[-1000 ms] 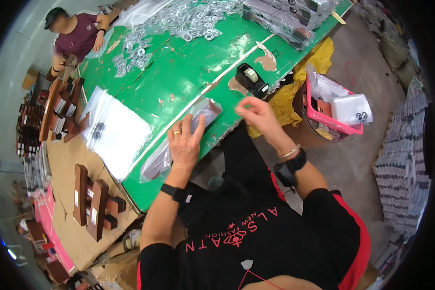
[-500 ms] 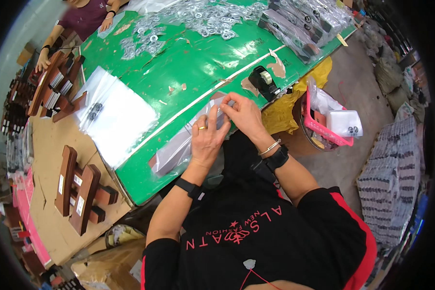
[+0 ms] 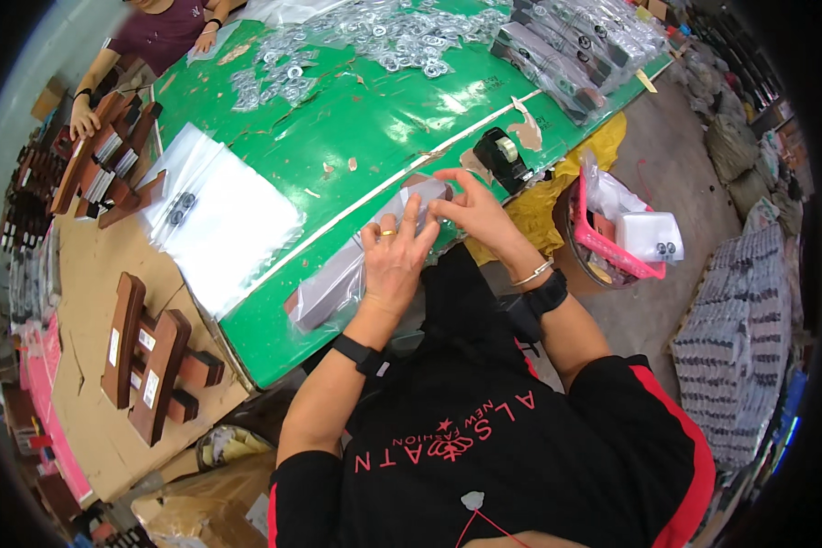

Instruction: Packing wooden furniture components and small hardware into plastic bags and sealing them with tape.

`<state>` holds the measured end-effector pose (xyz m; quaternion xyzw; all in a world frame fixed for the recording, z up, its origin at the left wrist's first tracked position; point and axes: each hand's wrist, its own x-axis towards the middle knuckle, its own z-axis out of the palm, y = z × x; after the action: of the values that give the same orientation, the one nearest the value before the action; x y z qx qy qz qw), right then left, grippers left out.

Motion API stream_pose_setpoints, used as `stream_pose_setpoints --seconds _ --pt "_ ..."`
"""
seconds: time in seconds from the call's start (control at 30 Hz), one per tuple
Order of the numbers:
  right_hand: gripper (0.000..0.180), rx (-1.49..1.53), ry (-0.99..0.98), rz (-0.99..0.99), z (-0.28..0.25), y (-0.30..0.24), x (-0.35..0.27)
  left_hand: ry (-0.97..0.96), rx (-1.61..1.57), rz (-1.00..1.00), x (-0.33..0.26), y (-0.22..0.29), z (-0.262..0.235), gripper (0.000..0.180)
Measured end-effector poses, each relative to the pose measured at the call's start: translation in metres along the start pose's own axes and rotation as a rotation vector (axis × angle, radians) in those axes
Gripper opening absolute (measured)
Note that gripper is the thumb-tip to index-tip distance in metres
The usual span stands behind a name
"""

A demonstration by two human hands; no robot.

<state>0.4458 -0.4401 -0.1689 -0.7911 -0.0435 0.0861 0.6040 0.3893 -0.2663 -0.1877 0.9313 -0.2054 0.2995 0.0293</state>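
A long, narrow mauve-brown piece in a clear plastic bag (image 3: 333, 279) lies slantwise along the near edge of the green table. My left hand (image 3: 393, 260) rests on it with fingers spread and flat, pressing the plastic. At its far right end is my right hand (image 3: 479, 215), thumb and index finger apart and spanning the two edges of the wrapped end. The other fingers of that hand are curled and partly hidden. Just beyond it stands a black tape dispenser (image 3: 502, 157) holding a roll of clear tape.
Flat clear bags (image 3: 233, 224) lie left on the green table (image 3: 384, 119). Small clear packets (image 3: 384, 41) and wrapped pieces (image 3: 553, 68) are piled behind. Brown wooden stands (image 3: 160, 365) sit on cardboard. A pink basket (image 3: 603, 242) is at right. Another person's hand (image 3: 84, 121) touches wooden parts.
My right thumb and index finger have parted from a pinch, and that hand has shifted slightly right and nearer. The brown end of the wrapped piece shows more. My left hand stays nearly in place.
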Motion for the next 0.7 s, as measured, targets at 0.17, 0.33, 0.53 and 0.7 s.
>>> stream_pose_setpoints --seconds 0.17,0.33,0.53,0.7 --pt "0.066 0.273 -0.133 0.087 -0.011 -0.024 -0.015 -0.008 -0.079 -0.038 0.010 -0.010 -0.005 0.041" --pt "0.076 0.352 0.005 0.087 -0.002 -0.011 -0.015 -0.102 -0.153 -0.079 0.021 -0.017 -0.015 0.044" --pt "0.078 0.401 0.044 0.103 0.012 0.002 -0.010 -0.110 -0.281 -0.119 0.025 -0.024 -0.019 0.054" --pt "0.076 0.288 0.104 0.060 0.026 0.009 0.002 -0.130 -0.403 -0.203 0.031 -0.035 -0.014 0.052"
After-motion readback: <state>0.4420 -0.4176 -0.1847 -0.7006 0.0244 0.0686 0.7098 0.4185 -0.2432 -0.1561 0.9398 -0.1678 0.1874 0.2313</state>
